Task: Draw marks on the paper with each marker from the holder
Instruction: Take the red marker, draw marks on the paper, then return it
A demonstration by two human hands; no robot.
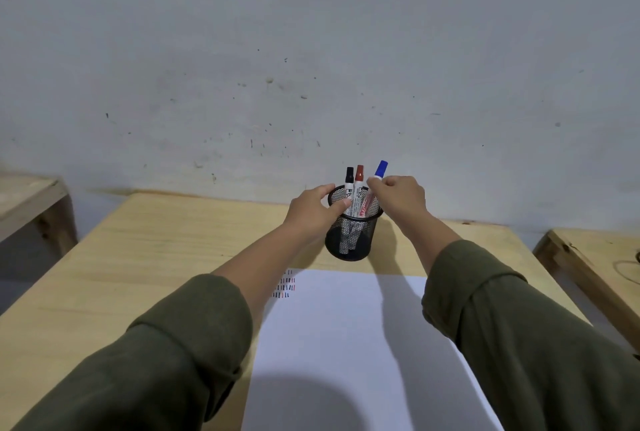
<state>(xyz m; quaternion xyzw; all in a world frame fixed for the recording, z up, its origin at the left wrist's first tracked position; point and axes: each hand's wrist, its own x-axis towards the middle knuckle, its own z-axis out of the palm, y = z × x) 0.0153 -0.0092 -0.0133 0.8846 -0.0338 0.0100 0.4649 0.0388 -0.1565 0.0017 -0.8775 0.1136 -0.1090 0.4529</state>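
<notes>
Wooden table [145, 257] bearing paper [346, 344] meets scuffed grey wall [311, 49].

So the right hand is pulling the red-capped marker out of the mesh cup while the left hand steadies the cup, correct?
Not quite. In the head view the right hand pinches the blue-capped marker, not the red-capped marker. The left hand does steady the mesh cup.

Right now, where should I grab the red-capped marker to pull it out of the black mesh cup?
Pinch the red-capped white marker on its barrel just below the cap, coming from above. It stands nearly upright in the black mesh cup, with only its top clear of the rim. The left hand grips the cup, and the right hand pinches the blue-capped marker.
</notes>
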